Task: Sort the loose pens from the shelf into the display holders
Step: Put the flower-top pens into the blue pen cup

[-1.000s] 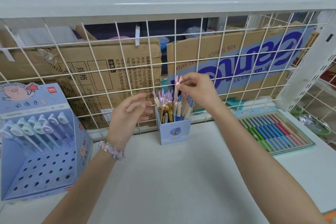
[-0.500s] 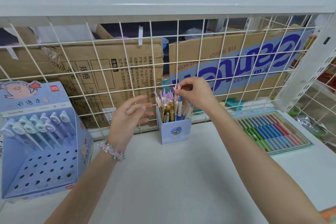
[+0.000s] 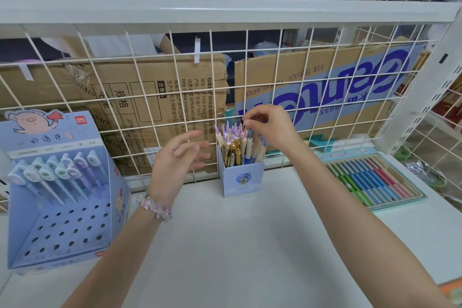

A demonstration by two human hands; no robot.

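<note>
The tiered blue display holder [image 3: 60, 207] at the left edge carries a red "deli" badge and a pig cartoon. The small blue pen cup [image 3: 241, 177] stands against the wire grid [image 3: 140, 97], crammed with pens [image 3: 233, 142]. The right hand [image 3: 268, 127] pinches a pen top above the cup; the left hand [image 3: 175, 160] hovers beside it, fingers spread. Bare white tabletop [image 3: 250, 245] lies in front.

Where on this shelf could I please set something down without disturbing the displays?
The bare shelf top in front of the pen cup, between the blue pen stand and the pencil tray, is free. It is crowded around the cup, where the left hand and right hand work.
</note>
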